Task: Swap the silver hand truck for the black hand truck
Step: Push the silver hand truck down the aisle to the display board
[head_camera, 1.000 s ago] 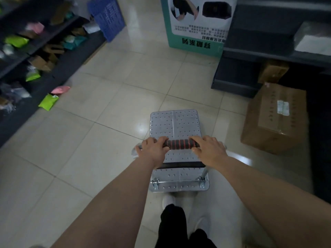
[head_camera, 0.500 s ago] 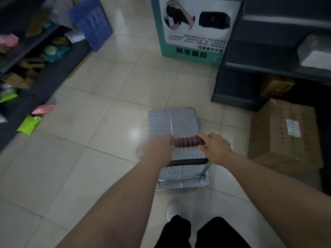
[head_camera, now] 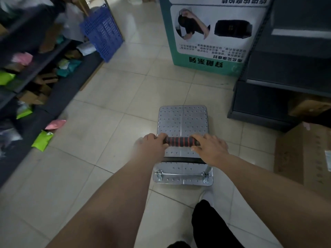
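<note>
The silver hand truck (head_camera: 182, 120) stands on the tiled floor in front of me, its studded metal platform pointing away. Its handle (head_camera: 180, 141) has a black grip with red rings. My left hand (head_camera: 151, 145) is closed over the left end of that grip. My right hand (head_camera: 209, 146) rests on the right end, fingers curled over it. No black hand truck is in view.
A dark shelf (head_camera: 32, 72) with coloured packets runs along the left, a green packet (head_camera: 42, 140) and a pink packet (head_camera: 55, 124) at its foot. A blue crate (head_camera: 102, 33) leans far left. A green-white display board (head_camera: 207, 33) stands ahead. Dark shelving (head_camera: 286, 72) and a cardboard box (head_camera: 302, 154) are on the right.
The hand truck has rolled forward down the aisle with both hands on its handle; the display board and blue crate are nearer, and the cardboard box has slid to the right edge.
</note>
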### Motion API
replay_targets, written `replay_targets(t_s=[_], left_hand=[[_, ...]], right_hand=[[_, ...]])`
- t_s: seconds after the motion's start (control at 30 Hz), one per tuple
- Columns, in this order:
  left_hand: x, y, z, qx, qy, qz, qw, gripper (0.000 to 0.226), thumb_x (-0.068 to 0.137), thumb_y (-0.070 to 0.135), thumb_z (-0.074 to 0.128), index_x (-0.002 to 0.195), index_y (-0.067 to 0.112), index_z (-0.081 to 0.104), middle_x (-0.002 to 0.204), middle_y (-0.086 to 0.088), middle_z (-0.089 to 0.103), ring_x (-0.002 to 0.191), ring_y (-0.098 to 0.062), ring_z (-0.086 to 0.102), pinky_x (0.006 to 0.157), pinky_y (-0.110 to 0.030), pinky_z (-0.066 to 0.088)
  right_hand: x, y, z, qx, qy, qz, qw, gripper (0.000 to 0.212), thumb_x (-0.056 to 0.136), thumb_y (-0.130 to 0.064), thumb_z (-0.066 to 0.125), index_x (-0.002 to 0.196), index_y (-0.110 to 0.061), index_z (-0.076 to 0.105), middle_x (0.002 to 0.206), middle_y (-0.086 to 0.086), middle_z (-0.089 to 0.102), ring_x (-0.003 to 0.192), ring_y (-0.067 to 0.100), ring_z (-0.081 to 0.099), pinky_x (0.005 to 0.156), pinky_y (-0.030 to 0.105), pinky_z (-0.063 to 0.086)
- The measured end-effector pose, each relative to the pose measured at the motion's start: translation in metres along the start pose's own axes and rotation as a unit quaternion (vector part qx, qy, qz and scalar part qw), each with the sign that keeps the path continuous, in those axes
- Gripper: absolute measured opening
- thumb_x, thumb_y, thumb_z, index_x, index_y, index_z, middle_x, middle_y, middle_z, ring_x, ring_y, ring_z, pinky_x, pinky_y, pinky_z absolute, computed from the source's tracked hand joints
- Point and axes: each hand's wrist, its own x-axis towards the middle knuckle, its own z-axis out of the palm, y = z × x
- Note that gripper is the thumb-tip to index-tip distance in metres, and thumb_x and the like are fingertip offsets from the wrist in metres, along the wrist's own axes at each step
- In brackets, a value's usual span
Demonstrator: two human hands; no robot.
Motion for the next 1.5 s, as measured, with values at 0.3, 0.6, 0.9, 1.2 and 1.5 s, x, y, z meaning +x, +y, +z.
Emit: replay_targets(t_s=[0.3, 0.6, 0.9, 1.2, 1.5], left_hand=[[0.110, 0.011, -0.041, -0.043, 0.022, 0.001, 0.999, 0.034, 0.098, 0.039, 0.037, 0.132, 0.034, 0.039, 0.133, -0.011, 0.038, 0.131, -0.028, 0.025, 0.109, -0.058, 0.018], [0.193, 0.017, -0.088, -0.007, 0.012, 0.042, 0.999, 0.032, 0.098, 0.045, 0.032, 0.130, 0.040, 0.034, 0.126, -0.011, 0.042, 0.120, -0.031, 0.037, 0.102, -0.059, 0.030], [0.251, 0.017, -0.128, 0.019, -0.027, 0.088, 0.996, 0.035, 0.098, 0.047, 0.031, 0.131, 0.036, 0.033, 0.128, -0.012, 0.042, 0.120, -0.032, 0.038, 0.100, -0.061, 0.032], [0.269, -0.006, -0.125, 0.008, -0.003, 0.147, 0.989, 0.052, 0.092, 0.052, 0.041, 0.139, 0.045, 0.018, 0.130, -0.008, 0.045, 0.119, -0.029, 0.041, 0.099, -0.054, 0.034], [0.267, -0.010, -0.137, -0.003, 0.001, 0.130, 0.991, 0.058, 0.092, 0.054, 0.039, 0.144, 0.039, 0.019, 0.141, -0.008, 0.038, 0.128, -0.031, 0.034, 0.103, -0.050, 0.031]], right_hand=[[0.105, 0.011, -0.047, 0.012, 0.003, 0.021, 1.000, 0.038, 0.093, -0.047, 0.039, 0.130, -0.046, 0.032, 0.116, 0.002, 0.051, 0.112, 0.025, 0.044, 0.100, 0.048, 0.032], [0.180, 0.005, -0.082, -0.004, 0.060, 0.081, 0.995, 0.040, 0.093, -0.039, 0.042, 0.132, -0.043, 0.034, 0.124, 0.004, 0.049, 0.119, 0.025, 0.042, 0.102, 0.048, 0.028], [0.233, -0.002, -0.109, -0.013, 0.070, 0.116, 0.991, 0.050, 0.093, -0.036, 0.044, 0.140, -0.041, 0.026, 0.132, 0.005, 0.047, 0.127, 0.026, 0.037, 0.107, 0.047, 0.030], [0.248, -0.025, -0.123, -0.042, 0.041, 0.078, 0.995, 0.051, 0.090, -0.022, 0.047, 0.138, -0.031, 0.032, 0.134, 0.009, 0.045, 0.126, 0.029, 0.038, 0.104, 0.051, 0.030], [0.256, -0.032, -0.135, -0.065, 0.037, 0.046, 0.996, 0.047, 0.094, -0.040, 0.040, 0.139, -0.033, 0.030, 0.137, 0.007, 0.044, 0.127, 0.027, 0.037, 0.106, 0.052, 0.028]])
